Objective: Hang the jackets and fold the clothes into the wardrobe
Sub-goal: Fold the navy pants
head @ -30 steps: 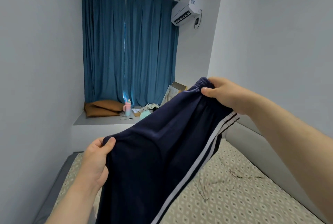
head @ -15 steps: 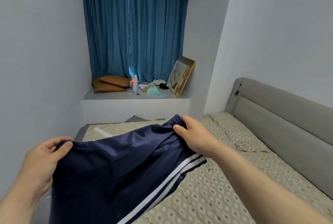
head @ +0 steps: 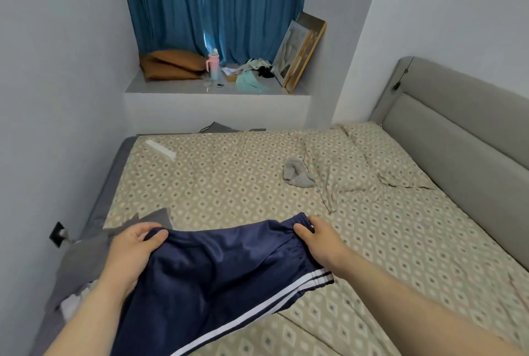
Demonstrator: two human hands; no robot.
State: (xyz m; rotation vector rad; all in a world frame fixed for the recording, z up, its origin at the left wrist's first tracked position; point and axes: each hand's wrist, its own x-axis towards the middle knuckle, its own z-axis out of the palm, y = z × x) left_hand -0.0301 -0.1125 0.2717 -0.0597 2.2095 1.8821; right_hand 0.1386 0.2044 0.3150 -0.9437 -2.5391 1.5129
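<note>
Item: navy track trousers with white side stripes [head: 223, 275], unfolded, held low over the near left corner of the beige diamond-patterned bed [head: 229, 184]. Left hand [head: 134, 247] and right hand [head: 317, 241] each pinch a waistband end. Folding not begun; crumpled grey garment [head: 83, 258] waits at left edge; wardrobe unseen. Mid-bed offers flat room for spreading.

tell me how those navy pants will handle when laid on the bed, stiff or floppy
Probably floppy: the navy pants sag between the left hand and right hand gripping their top edge. Their sheen suggests slick fabric, so folds may slide.
</note>
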